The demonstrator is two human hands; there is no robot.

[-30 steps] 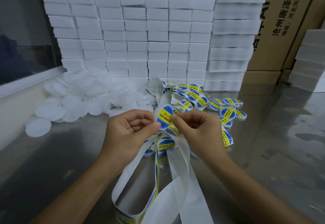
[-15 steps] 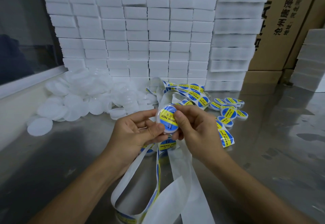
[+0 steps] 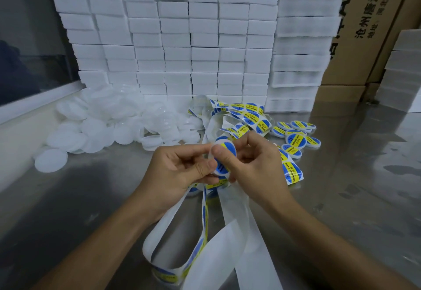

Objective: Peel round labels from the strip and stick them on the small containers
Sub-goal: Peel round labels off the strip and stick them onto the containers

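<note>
- Head view: the left hand [image 3: 180, 171] is holding a small round container [image 3: 222, 157] above the middle of the worktop [image 3: 341, 198], its fingers curled around the container's near rim.
- The right hand [image 3: 248, 164] is pressing its thumb [image 3: 224, 156] flat across the blue and yellow label [image 3: 225, 150] on the container's top, with the other fingers curled behind it.
- A second ago both hands were pinching a label at the strip; half a second ago the label was sitting face up on the container with its print readable. Now the thumb is covering most of it, so the label is being rubbed down, as I judge it.
- That suggests this container is nearly done and is about ready to join the labelled ones.
- The label strip [image 3: 239, 239] is hanging from under the hands and looping toward the near edge of the worktop, with more printed labels further along it toward the far edge.
- Finished containers [image 3: 296, 132] are lying right of the hands, toward the far right of the worktop.
- A pile of plain white containers [image 3: 95, 128] is waiting at the far left corner, so plenty of the task is remaining.
- Stacks of white blocks [image 3: 173, 45] are lining the far edge, with cardboard boxes [image 3: 376, 27] behind them.
</note>
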